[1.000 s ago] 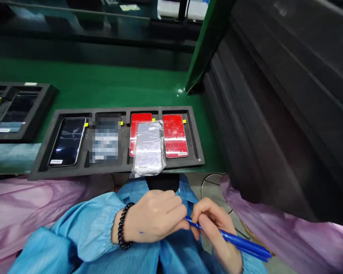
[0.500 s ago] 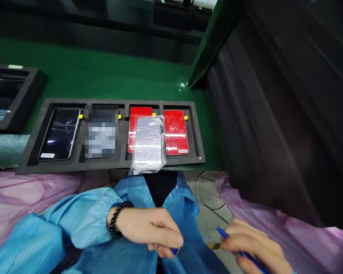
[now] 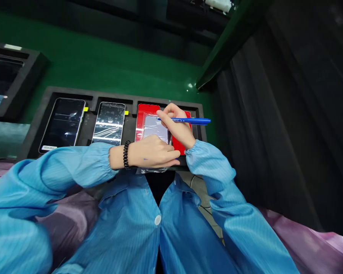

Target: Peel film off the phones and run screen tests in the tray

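My right hand [image 3: 175,123] is closed round a blue pen [image 3: 198,121], its tip end pointing left above a pale-screened phone [image 3: 154,127] in a clear plastic bag. My left hand [image 3: 148,151], with a black coil band on the wrist, lies across the lower part of that phone. Its fingers are closed on a small blue piece [image 3: 176,158] that looks like the pen's cap, mostly hidden. The bagged phone rests over a red-screened phone [image 3: 141,114] in the black foam tray [image 3: 45,114]. A second red-screened phone [image 3: 178,146] sits to the right, partly behind my right hand.
Two dark-screened phones [image 3: 64,121] [image 3: 110,120] occupy the tray's left slots, with yellow tabs beside them. Another black tray [image 3: 31,72] stands at the left on the green table [image 3: 103,64]. A dark curtain [image 3: 263,133] hangs at the right. Pink cloth [image 3: 303,236] shows at both sides.
Both hands have risen from near my lap to over the bagged phone. The right hand brought the pen leftward; the left still holds the small blue piece.
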Tool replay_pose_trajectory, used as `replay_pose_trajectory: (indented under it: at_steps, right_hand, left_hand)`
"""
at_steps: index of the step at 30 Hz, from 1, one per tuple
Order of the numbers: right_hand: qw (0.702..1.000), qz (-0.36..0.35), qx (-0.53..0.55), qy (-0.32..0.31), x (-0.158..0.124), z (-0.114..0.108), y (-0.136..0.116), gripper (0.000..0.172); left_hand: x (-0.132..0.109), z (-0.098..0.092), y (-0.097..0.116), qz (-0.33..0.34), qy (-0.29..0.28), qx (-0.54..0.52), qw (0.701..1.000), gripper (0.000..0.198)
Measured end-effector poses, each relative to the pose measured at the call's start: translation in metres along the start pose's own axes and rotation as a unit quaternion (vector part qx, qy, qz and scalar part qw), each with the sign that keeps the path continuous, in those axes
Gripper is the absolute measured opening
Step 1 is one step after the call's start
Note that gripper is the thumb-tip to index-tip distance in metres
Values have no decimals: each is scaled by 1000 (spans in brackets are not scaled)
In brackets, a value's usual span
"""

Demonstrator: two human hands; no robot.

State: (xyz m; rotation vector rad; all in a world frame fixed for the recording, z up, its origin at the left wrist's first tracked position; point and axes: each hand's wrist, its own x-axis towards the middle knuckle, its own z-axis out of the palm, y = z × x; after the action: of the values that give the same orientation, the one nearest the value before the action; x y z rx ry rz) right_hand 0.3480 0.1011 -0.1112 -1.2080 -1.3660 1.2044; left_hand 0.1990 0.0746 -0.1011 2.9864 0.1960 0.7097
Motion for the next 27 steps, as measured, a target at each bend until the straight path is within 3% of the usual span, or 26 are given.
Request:
replay_pose_trajectory:
  at_steps: [4,14,27]
  right_hand:
    - [997,-3,-80,23,15,-1,13,40]
    - [985,-30,-145,83,19,8,17,38]
    - [980,-61,-183,54,18,9,20,38]
  left_hand:
    - [-9,9,-18,36,40,-38,998,41]
    - [-18,15,-22,13,61,-119,991,40]
    - [-22,19,-22,1,12,-132,991,42]
